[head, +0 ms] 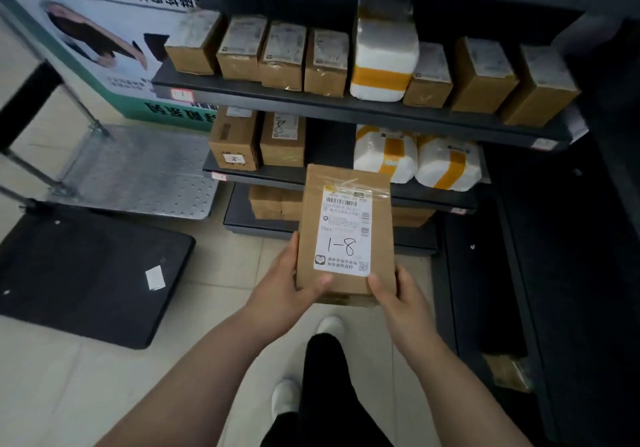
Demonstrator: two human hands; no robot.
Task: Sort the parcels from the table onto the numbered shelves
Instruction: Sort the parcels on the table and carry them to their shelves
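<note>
A brown cardboard parcel with a white label handwritten "1-8" is held in front of the dark shelf unit. My left hand grips its lower left edge, thumb on the front face. My right hand grips its lower right corner. The upper shelf carries a row of brown boxes and a white padded parcel; a red tag sits on its left edge. The second shelf bears two brown boxes at the left, two white taped bundles at the right, and a gap between them.
A metal platform trolley stands at the left on the tiled floor, with a black mat in front of it. A printed poster leans behind the trolley. Lower shelves hold more brown boxes. My legs and white shoes are below.
</note>
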